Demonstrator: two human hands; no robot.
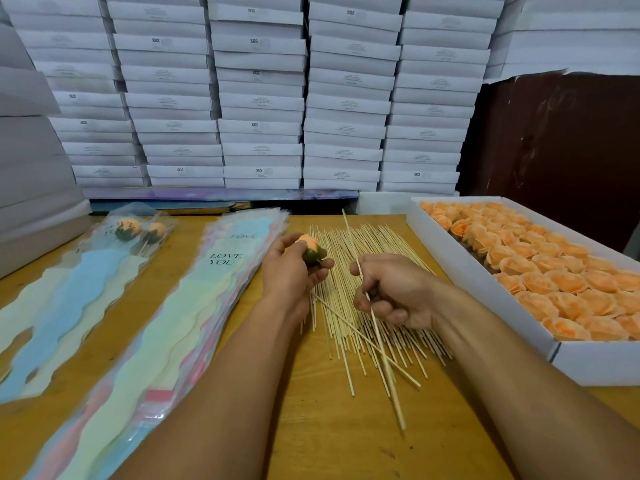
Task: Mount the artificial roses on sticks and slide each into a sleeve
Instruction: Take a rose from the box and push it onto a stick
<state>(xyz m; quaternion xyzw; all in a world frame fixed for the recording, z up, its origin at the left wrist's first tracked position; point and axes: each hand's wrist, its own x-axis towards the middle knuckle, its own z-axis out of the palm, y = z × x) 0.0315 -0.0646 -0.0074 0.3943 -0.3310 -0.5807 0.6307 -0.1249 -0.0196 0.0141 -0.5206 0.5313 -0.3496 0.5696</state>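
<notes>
While the left hand (291,268) is gripping a rose (310,250) above the sticks (367,292), the right hand (393,289) is pinching one stick (375,327); mounting likely needs its tip aimed into the rose's green base.

Matt pale wooden sticks (360,271) on a smooth varnished wooden desk (311,427); glossy clear plastic sleeves (194,306); matt white cardboard tray (485,306) of papery orange roses (554,271)

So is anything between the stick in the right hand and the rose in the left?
Nothing visible. The right hand grips one stick above the loose stick pile, while the left hand holds the rose green base toward it. Only open air separates them, though the stick isn't yet aimed at the base.
</notes>
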